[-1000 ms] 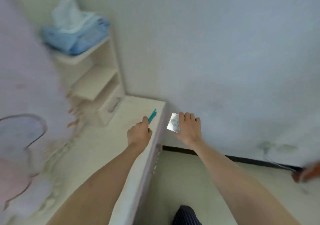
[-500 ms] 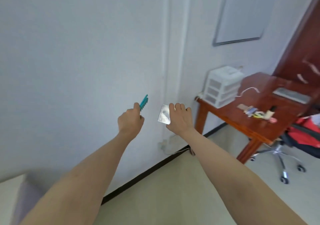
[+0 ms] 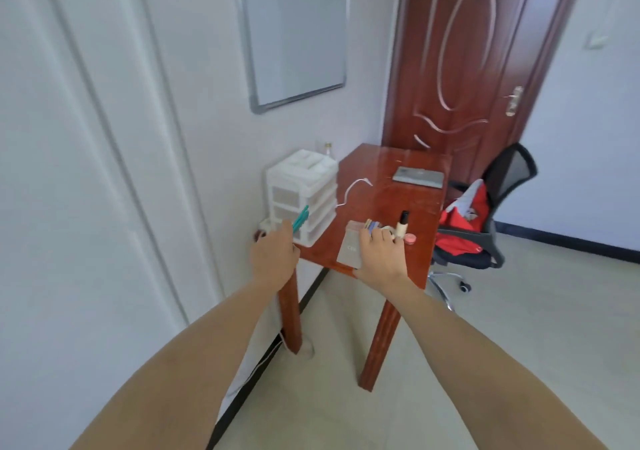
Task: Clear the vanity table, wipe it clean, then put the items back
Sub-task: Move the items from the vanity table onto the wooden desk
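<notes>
My left hand grips a teal comb that sticks up from the fist. A flat silver-grey rectangular case is held in my right hand, fingers curled over its right edge. Both hands are raised in front of a red-brown wooden table. On its near part stand a beige foundation bottle with a black cap, a small pink pot and a few other small cosmetics behind my right fingers. The vanity table is out of view.
A white plastic drawer unit stands on the wooden table's left side, with a white cable and a grey notebook beyond. A black office chair with red cloth sits right of the table. A brown door and a whiteboard lie behind.
The view has swung right, from the white vanity table along the wall to the wooden table. Both hands keep the comb and the case and are now close to that table.
</notes>
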`<action>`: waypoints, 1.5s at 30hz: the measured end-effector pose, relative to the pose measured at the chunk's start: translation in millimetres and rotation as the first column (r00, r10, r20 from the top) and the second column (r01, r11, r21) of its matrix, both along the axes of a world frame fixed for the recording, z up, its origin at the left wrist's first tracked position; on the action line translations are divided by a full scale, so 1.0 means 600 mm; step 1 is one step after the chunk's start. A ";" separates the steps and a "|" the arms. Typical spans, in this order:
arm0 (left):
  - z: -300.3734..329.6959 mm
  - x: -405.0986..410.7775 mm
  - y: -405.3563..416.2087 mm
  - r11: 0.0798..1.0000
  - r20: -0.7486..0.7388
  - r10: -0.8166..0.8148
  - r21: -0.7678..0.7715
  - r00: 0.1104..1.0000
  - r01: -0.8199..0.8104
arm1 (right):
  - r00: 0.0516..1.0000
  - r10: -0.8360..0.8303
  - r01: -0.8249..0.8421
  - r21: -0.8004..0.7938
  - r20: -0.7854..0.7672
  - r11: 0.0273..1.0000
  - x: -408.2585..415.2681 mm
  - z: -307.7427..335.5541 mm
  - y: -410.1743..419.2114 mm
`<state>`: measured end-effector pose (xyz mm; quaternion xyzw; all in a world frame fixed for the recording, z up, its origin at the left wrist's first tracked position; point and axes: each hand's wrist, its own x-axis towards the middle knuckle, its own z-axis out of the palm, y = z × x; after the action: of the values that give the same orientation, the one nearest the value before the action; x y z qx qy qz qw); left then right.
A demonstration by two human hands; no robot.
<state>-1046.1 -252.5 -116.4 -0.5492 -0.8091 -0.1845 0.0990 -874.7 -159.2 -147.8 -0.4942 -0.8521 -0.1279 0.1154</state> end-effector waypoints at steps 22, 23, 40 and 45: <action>-0.249 0.092 0.576 0.809 -0.008 -0.529 -0.306 0.849 0.502 | 0.900 -0.423 0.421 -0.457 0.105 0.783 0.126 -0.221 0.427; -0.259 0.092 0.592 0.799 -0.035 -0.548 -0.317 0.836 0.511 | 0.912 -0.398 0.397 -0.474 0.105 0.786 0.124 -0.231 0.444; -0.402 0.019 0.657 0.549 -0.058 -0.811 -0.419 0.582 0.723 | 0.957 -0.270 0.275 -0.646 0.110 0.712 0.130 -0.321 0.547; -0.419 0.001 0.648 0.526 -0.041 -0.828 -0.402 0.560 0.749 | 0.968 -0.238 0.240 -0.600 0.085 0.763 0.141 -0.330 0.534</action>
<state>-1045.6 136.1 -367.8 -0.8820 -0.4712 -0.0031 -0.0006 -790.3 161.5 -346.0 -0.6090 -0.7783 0.1366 -0.0678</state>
